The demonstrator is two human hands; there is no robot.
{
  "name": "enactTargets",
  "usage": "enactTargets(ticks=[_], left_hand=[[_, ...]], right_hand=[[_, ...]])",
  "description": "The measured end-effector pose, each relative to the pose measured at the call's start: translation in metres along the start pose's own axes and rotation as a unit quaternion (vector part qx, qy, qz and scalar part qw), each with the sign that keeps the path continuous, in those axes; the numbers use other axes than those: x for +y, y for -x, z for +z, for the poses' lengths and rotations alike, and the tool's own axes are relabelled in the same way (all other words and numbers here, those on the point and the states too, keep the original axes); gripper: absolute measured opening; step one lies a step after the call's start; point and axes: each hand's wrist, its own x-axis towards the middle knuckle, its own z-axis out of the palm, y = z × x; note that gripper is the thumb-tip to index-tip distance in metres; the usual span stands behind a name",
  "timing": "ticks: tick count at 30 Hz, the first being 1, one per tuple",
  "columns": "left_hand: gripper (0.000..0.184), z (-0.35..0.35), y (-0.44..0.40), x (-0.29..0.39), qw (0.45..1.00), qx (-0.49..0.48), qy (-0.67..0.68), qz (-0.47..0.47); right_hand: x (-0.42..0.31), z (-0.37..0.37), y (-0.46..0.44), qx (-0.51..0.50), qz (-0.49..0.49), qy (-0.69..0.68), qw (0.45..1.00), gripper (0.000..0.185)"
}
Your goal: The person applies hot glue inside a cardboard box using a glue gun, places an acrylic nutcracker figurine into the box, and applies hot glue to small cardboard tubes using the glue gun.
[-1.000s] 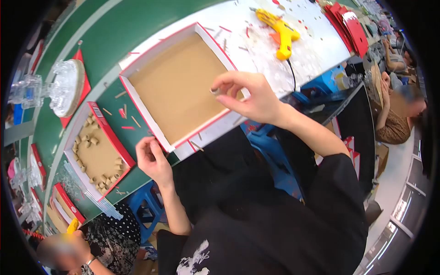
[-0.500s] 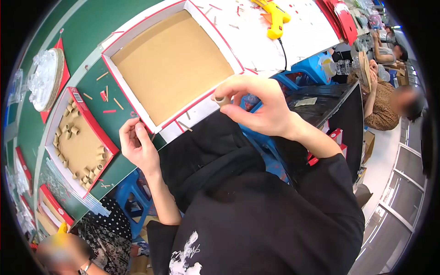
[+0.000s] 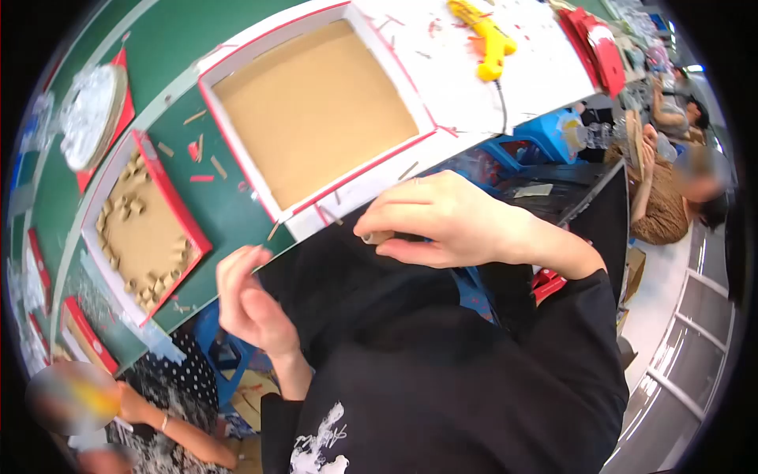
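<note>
My right hand (image 3: 442,220) is closed round a short cardboard tube (image 3: 379,237), held over my lap with only its end showing between thumb and fingers. My left hand (image 3: 257,304) is just off the table edge, loosely curled and a little blurred; thumb and fingers stand apart and I see nothing in them. In front of both hands sits a shallow white box with red edges (image 3: 365,189), its inside bottom plain brown. To the left, a second box (image 3: 175,204) holds several short cardboard tubes (image 3: 162,284).
A yellow glue gun (image 3: 493,51) with a cord lies on the white sheet (image 3: 545,71). Small red and brown scraps (image 3: 218,167) are scattered on the green table (image 3: 197,225). A blue stool (image 3: 553,134) stands at right. Other people (image 3: 667,189) sit nearby.
My right hand has come down towards me and away from the box, tube still in it. My left hand has drawn back from the box corner and its fingers have loosened.
</note>
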Motion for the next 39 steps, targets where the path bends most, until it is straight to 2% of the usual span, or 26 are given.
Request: enactTargets(ticks=[2, 3, 4, 5, 6, 7, 9, 13, 15, 16, 17, 19, 21, 22, 23, 25, 27, 29, 31, 33, 34, 35, 37, 38, 39], left_hand=[[0.068, 0.009, 0.001, 0.016, 0.997, -0.077, 0.026, -0.011], [0.070, 0.016, -0.002, 0.027, 0.990, -0.137, 0.014, -0.020], [0.070, 0.022, -0.008, 0.028, 0.971, -0.235, 0.041, 0.012], [0.078, 0.029, -0.015, 0.025, 0.938, -0.339, 0.032, 0.067], [0.079, 0.043, -0.015, 0.028, 0.913, -0.390, -0.005, 0.122], [0.077, 0.055, -0.010, 0.034, 0.913, -0.399, 0.056, 0.064], [0.069, 0.059, -0.019, 0.041, 0.900, -0.425, 0.006, 0.092], [0.063, 0.064, -0.032, 0.049, 0.886, -0.455, -0.013, 0.092], [0.045, 0.065, -0.034, 0.042, 0.856, -0.483, 0.181, -0.029], [0.041, 0.067, -0.034, 0.039, 0.800, -0.511, 0.291, -0.121], [0.038, 0.066, -0.036, 0.035, 0.788, -0.517, 0.296, -0.158], [0.039, 0.054, -0.053, 0.035, 0.852, -0.479, 0.156, -0.144], [0.035, 0.043, -0.054, 0.032, 0.925, -0.343, 0.051, -0.156], [0.034, 0.037, -0.059, 0.034, 0.943, -0.303, 0.063, -0.121], [0.036, 0.035, -0.058, 0.032, 0.946, -0.254, 0.174, -0.103], [0.045, 0.039, -0.055, 0.053, 0.937, -0.178, 0.285, -0.098], [0.064, 0.059, -0.042, 0.062, 0.959, -0.279, 0.047, 0.023], [0.074, 0.080, -0.020, 0.093, 0.938, -0.296, -0.141, 0.113], [0.072, 0.079, -0.023, 0.114, 0.877, -0.447, -0.072, 0.160], [0.064, 0.092, 0.001, 0.134, 0.889, -0.354, 0.156, 0.245], [0.058, 0.097, 0.007, 0.143, 0.892, -0.309, 0.180, 0.277], [0.058, 0.100, 0.009, 0.132, 0.891, -0.307, 0.180, 0.281], [0.052, 0.098, -0.014, 0.094, 0.895, -0.333, -0.045, 0.294], [0.051, 0.091, -0.022, 0.081, 0.880, -0.339, -0.157, 0.294], [0.057, 0.076, -0.032, 0.072, 0.898, -0.367, -0.063, 0.235]], right_hand=[[-0.004, 0.006, -0.006, -0.045, -0.026, 0.019, 0.998, 0.028], [-0.009, 0.009, -0.008, -0.080, -0.015, -0.003, 0.997, 0.028], [-0.013, 0.017, -0.008, -0.091, -0.024, -0.001, 0.996, 0.025], [-0.016, 0.024, -0.006, -0.099, -0.031, 0.002, 0.995, 0.022], [-0.009, 0.037, 0.001, -0.140, -0.085, 0.034, 0.986, 0.021], [-0.020, 0.032, 0.000, -0.178, -0.066, 0.006, 0.982, 0.021], [-0.023, 0.036, 0.003, -0.119, -0.064, -0.037, 0.990, 0.022], [-0.030, 0.025, 0.000, -0.111, -0.051, -0.016, 0.992, 0.022], [-0.037, 0.020, -0.008, -0.152, 0.109, -0.155, 0.970, 0.020], [-0.038, 0.022, -0.008, -0.154, 0.105, -0.155, 0.970, 0.020], [-0.037, 0.025, -0.007, -0.139, 0.030, -0.124, 0.982, 0.017], [-0.036, 0.027, -0.005, -0.104, -0.119, -0.060, 0.986, 0.019], [-0.038, 0.017, -0.007, -0.054, -0.079, -0.118, 0.988, 0.025], [-0.034, 0.013, -0.006, -0.059, -0.050, -0.136, 0.988, 0.026], [-0.031, 0.009, -0.005, -0.063, -0.022, -0.152, 0.986, 0.026], [-0.028, 0.004, -0.006, -0.086, 0.015, -0.142, 0.986, 0.025], [-0.025, 0.003, -0.009, -0.099, 0.005, -0.072, 0.992, 0.025], [-0.020, 0.004, -0.012, -0.088, 0.014, -0.049, 0.995, 0.025], [-0.009, 0.004, -0.016, -0.070, 0.032, -0.007, 0.997, 0.026], [-0.005, 0.008, -0.014, -0.035, 0.052, 0.056, 0.996, 0.022], [-0.007, 0.009, -0.013, -0.042, 0.043, 0.086, 0.994, 0.023], [-0.007, 0.008, -0.013, -0.046, 0.031, 0.121, 0.991, 0.025], [-0.018, -0.003, -0.012, -0.029, 0.014, 0.116, 0.993, 0.026], [-0.030, 0.003, 0.001, -0.035, 0.078, 0.107, 0.991, 0.029], [-0.013, -0.008, 0.010, -0.039, 0.143, -0.113, 0.982, 0.030]])
